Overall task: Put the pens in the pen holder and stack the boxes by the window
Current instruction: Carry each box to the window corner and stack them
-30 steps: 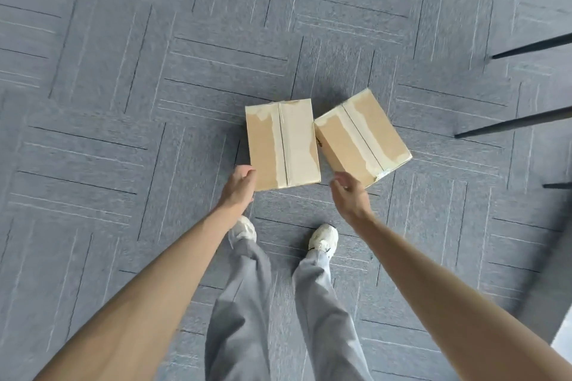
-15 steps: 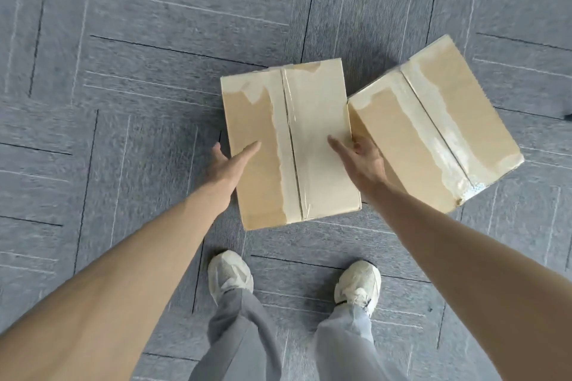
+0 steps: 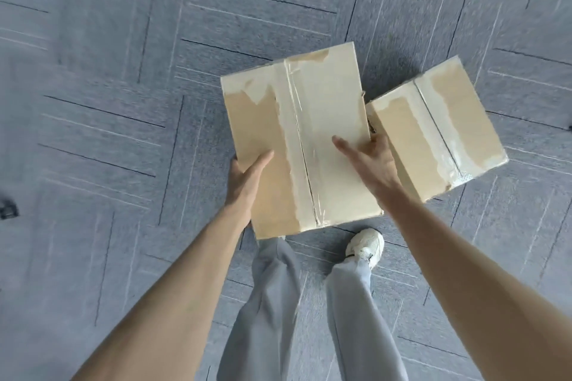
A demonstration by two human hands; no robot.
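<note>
two cardboard boxes over grey carpet floor (image 3: 108, 102), no writing readable on either. left hand (image 3: 244, 178) clasps the left edge of the larger taped box (image 3: 297, 139), thumb on top. right hand (image 3: 371, 161) clasps its right edge, thumb on top. just beside it, the smaller box (image 3: 439, 127) sits on the carpet.

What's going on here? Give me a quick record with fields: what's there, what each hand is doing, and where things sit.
setting: grey carpet-tile floor
held box: larger-looking taped cardboard box, gripped at both sides
left hand: on the box's left edge, thumb on top
right hand: on the box's right edge, thumb on top
second box: on the floor to the right, not held
stacked: not yet
pens, holder, window: not in view
</note>
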